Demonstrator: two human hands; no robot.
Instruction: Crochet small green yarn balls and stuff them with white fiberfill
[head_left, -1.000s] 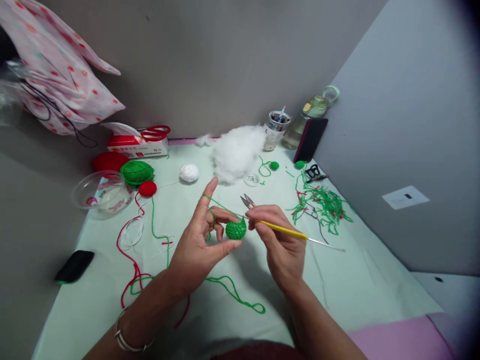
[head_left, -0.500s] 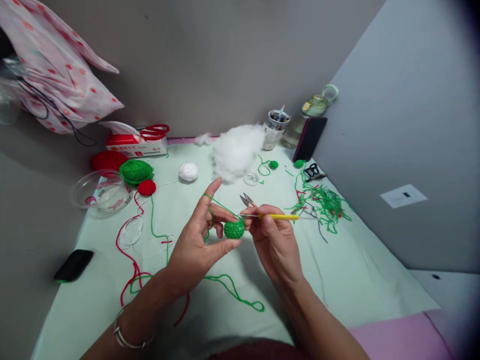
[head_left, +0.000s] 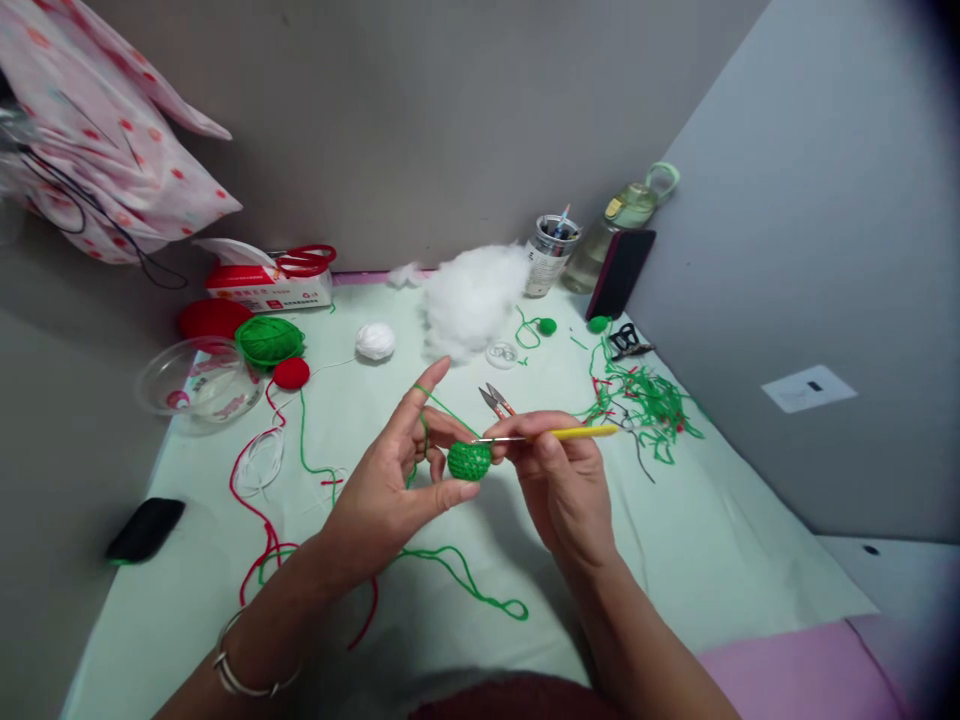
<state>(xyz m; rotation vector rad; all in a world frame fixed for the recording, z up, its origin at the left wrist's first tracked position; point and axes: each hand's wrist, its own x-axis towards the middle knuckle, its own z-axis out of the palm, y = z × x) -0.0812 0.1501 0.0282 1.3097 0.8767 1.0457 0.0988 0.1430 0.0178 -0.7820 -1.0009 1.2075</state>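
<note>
The crocheted green piece [head_left: 469, 461], a small rounded cup of stitches, sits at the centre of the work, up off the table [head_left: 697, 560]; take it as the middle of the clock, with twelve toward the far wall. The left hand [head_left: 382, 485] comes in from about eight o'clock and pinches it, thumb below and a bent finger behind. That hand's index finger stands raised and spread wide from the thumb, with green yarn [head_left: 451, 412] around it, and the strand runs taut down to the piece's upper edge.

The right hand [head_left: 566, 490] lies at about four o'clock, its thumb and fingers closed narrowly on the yellow-handled crochet hook [head_left: 581, 433]. The hook lies nearly level, its metal tip at the top edge of the stitches. The right index fingertip is close beside the piece at three; whether it touches is hard to tell from this angle.

At one o'clock, just beyond the right hand, orange-handled snips [head_left: 492, 401] lie with their blades apart. White stuffing [head_left: 472, 305] is heaped at twelve, a white yarn ball [head_left: 375, 341] rests between ten and eleven, and tangled yarn scraps [head_left: 656, 402] spread between two and three.
</note>
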